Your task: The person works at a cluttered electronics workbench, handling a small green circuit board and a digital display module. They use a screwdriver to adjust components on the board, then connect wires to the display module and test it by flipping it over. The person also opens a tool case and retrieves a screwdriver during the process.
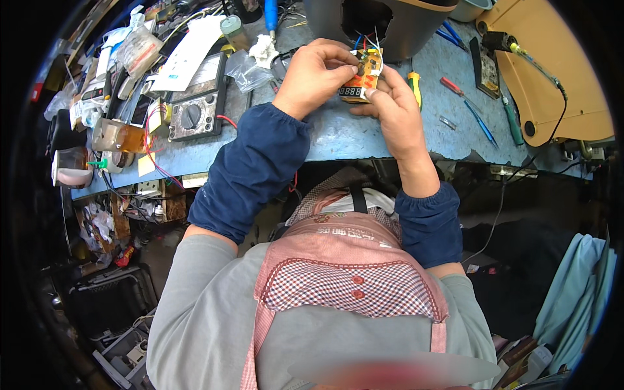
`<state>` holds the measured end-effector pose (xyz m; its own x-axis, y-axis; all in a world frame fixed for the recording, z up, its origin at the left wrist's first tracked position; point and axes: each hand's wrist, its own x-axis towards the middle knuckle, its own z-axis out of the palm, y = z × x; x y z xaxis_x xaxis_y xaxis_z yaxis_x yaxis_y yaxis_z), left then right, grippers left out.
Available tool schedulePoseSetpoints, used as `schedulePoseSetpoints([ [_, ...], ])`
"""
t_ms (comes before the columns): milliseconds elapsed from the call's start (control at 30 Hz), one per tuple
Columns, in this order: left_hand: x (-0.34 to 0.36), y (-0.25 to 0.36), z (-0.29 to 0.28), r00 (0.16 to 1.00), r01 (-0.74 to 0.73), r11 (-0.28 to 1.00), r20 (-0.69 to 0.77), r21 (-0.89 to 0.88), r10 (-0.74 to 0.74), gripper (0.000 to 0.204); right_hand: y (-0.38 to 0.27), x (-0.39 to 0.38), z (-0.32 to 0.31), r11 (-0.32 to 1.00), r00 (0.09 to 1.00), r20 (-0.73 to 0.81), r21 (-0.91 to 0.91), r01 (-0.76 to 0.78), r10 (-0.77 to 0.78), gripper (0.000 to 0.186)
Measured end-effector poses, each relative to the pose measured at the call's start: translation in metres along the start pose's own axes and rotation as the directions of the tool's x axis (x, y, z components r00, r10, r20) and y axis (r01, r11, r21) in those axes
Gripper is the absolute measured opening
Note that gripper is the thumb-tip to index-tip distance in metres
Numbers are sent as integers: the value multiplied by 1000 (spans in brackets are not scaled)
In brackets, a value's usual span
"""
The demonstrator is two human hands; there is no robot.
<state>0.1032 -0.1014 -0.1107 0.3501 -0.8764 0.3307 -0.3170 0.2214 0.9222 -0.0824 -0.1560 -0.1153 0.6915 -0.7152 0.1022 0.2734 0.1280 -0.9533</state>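
A small yellow-orange circuit board (pixel 368 63) with a dark digit display along its near edge is held up at the table's far middle. My right hand (pixel 398 112) grips its lower right corner between thumb and fingers. From the left, my left hand (pixel 316 73) is closed, its thumb and fingertips pressed together at the board's left edge; the exact contact is partly hidden. Thin blue, red and white wires (pixel 365 43) run from the board's top toward the ragged opening in a dark grey appliance housing (pixel 413 29) right behind it.
A multimeter (pixel 191 116) lies left among papers, plastic bags and loose wires. To the right are a yellow-handled screwdriver (pixel 415 88), a red-and-blue thin tool (pixel 469 107), a green-handled screwdriver (pixel 512 122) and a large tan panel (pixel 552 78). The blue table's front edge (pixel 338 155) is worn.
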Motion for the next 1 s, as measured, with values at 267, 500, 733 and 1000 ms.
schedulePoseSetpoints([
  [267, 1, 1, -3, 996, 86, 996, 18, -33, -85, 19, 2, -1, 1, 997, 999, -6, -66, 44, -44, 52],
  [500, 3, 12, -9, 901, 429, 786, 151, -444, -407, 51, -5, -1, -12, 974, 997, 48, 216, -71, 62, 45],
  [733, 7, 9, -9, 916, 393, 736, 160, -551, -369, 42, -5, 2, -4, 989, 994, -84, 134, -58, 70, 52],
  [1000, 7, 10, -11, 947, 318, 694, 184, -646, -263, 40, -10, 6, 2, 991, 983, -124, 3, -132, 132, 58],
])
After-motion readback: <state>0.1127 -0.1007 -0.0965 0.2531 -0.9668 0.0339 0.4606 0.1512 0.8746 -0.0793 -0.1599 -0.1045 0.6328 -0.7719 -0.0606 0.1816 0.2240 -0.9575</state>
